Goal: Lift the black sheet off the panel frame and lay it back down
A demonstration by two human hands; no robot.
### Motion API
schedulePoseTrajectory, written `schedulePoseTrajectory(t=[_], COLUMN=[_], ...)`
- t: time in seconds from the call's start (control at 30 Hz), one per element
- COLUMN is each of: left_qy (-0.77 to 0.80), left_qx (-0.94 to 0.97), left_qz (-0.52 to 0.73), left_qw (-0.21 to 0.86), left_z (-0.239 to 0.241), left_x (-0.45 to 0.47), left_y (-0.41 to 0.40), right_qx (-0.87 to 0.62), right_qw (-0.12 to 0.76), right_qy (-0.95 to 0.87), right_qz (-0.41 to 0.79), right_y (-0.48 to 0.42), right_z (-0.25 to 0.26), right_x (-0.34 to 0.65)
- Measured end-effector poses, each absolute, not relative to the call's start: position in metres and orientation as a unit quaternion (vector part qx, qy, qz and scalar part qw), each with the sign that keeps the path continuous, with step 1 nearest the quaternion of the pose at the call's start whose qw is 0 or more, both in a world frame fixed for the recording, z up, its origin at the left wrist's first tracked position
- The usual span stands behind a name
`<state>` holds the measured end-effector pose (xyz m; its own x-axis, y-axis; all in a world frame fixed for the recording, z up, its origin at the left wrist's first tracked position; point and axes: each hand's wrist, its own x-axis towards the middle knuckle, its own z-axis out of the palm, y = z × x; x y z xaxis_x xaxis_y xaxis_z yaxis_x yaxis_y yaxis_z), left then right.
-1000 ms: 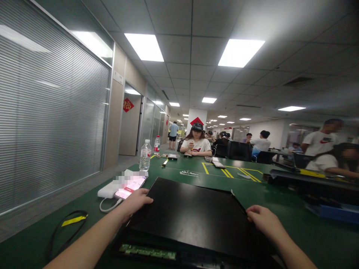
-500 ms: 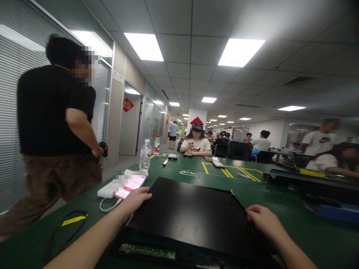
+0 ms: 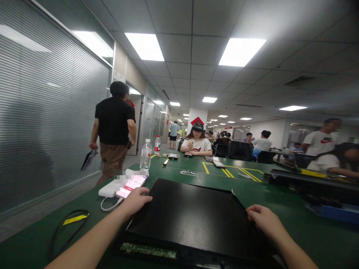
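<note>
A large black display panel (image 3: 193, 213) lies in front of me on the green table (image 3: 30, 239). Along its near edge runs a green circuit board (image 3: 148, 250). My left hand (image 3: 138, 201) grips the panel's left edge, thumb on top and the other fingers partly hidden. At the right edge, my right hand (image 3: 259, 216) is closed in a pinch on a thin black edge strip (image 3: 238, 200), which stands slightly off the panel near the far right corner. The fingertips of that hand are partly hidden.
Left of the panel are a phone (image 3: 131, 185), a white power bank (image 3: 108, 189), a water bottle (image 3: 145, 155) and a black strap (image 3: 68, 233) with a yellow tag. Metal tools (image 3: 189, 173) lie beyond. Dark panels (image 3: 303, 183) are stacked right. A person (image 3: 198, 144) sits opposite; another (image 3: 114, 127) walks left.
The person in black on the left has walked farther away, towards the doorway. My hands and the display panel have hardly moved.
</note>
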<state>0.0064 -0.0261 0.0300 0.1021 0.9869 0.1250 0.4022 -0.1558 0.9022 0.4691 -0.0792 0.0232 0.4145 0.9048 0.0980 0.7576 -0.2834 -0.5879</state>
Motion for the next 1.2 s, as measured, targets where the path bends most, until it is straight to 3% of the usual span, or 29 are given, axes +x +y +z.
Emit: schedulePoseTrajectory(t=[1.2], left_qy=[0.553], left_qx=[0.739], left_qz=[0.332], left_qw=[0.196], left_z=[0.013], left_x=[0.007], left_y=[-0.016], right_qx=[-0.778], right_qw=[0.317], right_qy=[-0.518], right_qz=[0.159], right_y=[-0.086], right_z=[0.029], right_x=[0.464])
